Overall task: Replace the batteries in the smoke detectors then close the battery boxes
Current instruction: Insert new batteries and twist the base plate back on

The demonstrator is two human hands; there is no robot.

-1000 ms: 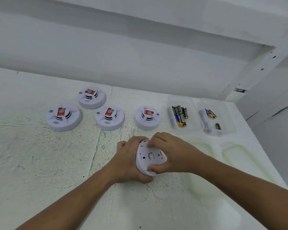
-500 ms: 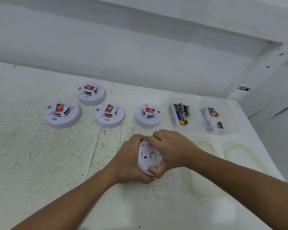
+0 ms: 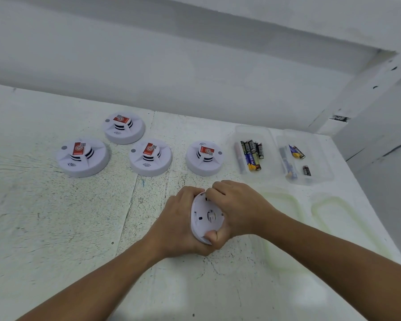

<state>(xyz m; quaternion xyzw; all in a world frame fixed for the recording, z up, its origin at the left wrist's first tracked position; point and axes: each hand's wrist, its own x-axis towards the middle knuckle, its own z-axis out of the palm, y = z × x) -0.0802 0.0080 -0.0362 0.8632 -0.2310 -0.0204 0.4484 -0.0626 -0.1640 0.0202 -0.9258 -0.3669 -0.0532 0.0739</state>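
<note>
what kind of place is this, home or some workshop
Likely a workshop or test bench, not a home: a scuffed, paint-worn white table against a bare white wall, four identical smoke detectors laid out, and clear trays of loose batteries.

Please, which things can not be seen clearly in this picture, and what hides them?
Head view only:
- Front face of the round white smoke detector held on edge: turned away, covered by the left hand.
- Its battery box: covered by the right hand; open or closed, cannot tell.
- Labels of the batteries in the left clear plastic tray: mostly too small to read.
- Batteries in the right clear plastic tray: partly blurred by the tray wall.
</note>
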